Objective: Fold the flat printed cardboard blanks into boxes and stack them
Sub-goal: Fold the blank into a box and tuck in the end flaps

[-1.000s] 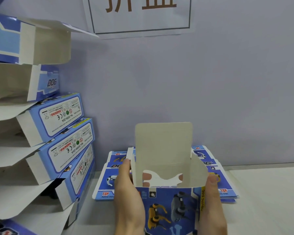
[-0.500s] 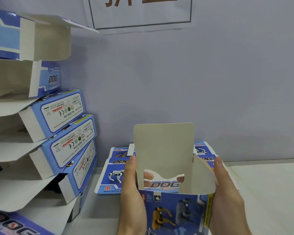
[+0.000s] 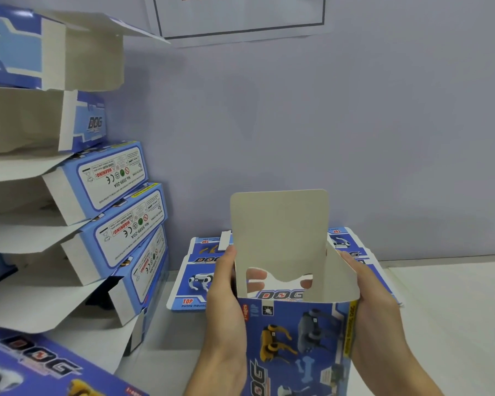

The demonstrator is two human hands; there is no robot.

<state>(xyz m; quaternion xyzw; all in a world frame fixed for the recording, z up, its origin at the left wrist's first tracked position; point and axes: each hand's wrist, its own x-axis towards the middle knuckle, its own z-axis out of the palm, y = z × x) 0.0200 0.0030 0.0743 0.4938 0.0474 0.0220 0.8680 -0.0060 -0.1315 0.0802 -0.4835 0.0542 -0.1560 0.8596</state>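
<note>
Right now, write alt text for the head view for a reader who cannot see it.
Two bare hands, left hand and right hand, grip a half-folded blue DOG toy box, its top flap upright. Flat printed blanks lie behind it on the table; folded boxes are stacked at left.

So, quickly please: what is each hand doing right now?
Left hand: grips the left side of the box.
Right hand: grips the box's right side.
</note>
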